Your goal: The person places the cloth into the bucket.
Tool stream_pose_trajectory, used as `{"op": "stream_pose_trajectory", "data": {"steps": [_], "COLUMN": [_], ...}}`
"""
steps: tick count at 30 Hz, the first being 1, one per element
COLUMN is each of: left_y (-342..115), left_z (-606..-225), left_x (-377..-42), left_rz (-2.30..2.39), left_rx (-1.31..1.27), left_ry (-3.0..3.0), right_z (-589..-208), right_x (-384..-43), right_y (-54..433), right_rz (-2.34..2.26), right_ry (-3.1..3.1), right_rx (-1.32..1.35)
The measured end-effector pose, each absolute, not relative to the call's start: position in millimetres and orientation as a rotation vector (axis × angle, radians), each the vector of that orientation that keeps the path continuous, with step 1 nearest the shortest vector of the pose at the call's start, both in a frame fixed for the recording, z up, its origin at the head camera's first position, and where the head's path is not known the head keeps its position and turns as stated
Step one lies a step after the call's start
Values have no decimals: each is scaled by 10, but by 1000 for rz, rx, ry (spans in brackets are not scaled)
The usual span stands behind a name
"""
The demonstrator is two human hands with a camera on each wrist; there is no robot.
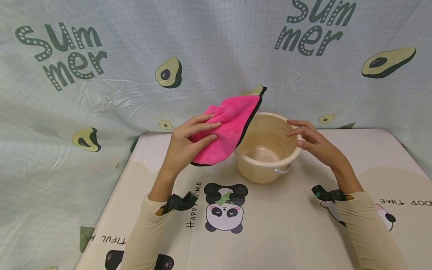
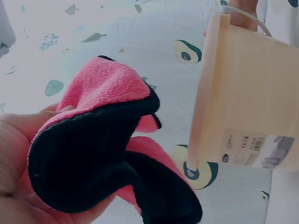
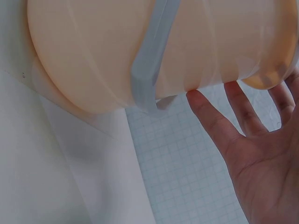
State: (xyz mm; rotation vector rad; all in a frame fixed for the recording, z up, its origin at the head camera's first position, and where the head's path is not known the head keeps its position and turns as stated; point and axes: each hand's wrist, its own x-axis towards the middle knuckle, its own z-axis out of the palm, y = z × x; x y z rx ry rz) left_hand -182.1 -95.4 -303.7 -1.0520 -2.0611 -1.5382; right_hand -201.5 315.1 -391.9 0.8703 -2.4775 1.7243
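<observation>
My left hand (image 1: 186,140) holds a cloth (image 1: 229,123), fluffy pink on one face with black edging, fingers on top and the thumb along the near side. From the left wrist view, the cloth (image 2: 107,88) bends over and shows a black face. Just right of it stands a cream plastic bucket (image 1: 260,170), its mouth facing up; the cloth overlaps its left rim in the head view. At the right side of the rim my right hand (image 1: 315,144) grips with thumb and fingers. Two outstretched fingers (image 3: 212,116) meet the outer wall in the right wrist view.
A pale handle (image 3: 156,51) hangs down the bucket's side, and a printed label (image 2: 252,147) shows on its wall. Beneath lies a table with a printed panda cover (image 1: 273,225). A curtain with avocado prints (image 1: 202,45) rises right behind the table's back edge.
</observation>
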Motion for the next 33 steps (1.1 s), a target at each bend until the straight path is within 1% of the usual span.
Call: {"op": "stream_pose_trajectory", "data": {"steps": [9,21,27,33], "left_y": [-869,-745,-668,-577], "left_z": [-2837,-2480,-2441,-2455], "left_x": [-1897,-2179,-2260,-2303], "left_rz": [-1458,-1186,-1093,-982], "left_rx": [-1266,-1465,-1537,-1610], "left_ry": [-2189,-2525,-2580,-2663], "right_z": [-3914,-3919,-3886,-3745], "right_x": [-1995,-2007,-2021,-2037], "right_y": [3174,3178,3182,3203], "right_rz": [1716,1717,1709,1570], "right_ry": [-2486,-2524,-2560,-2674], "right_rx": [855,831,829,816]}}
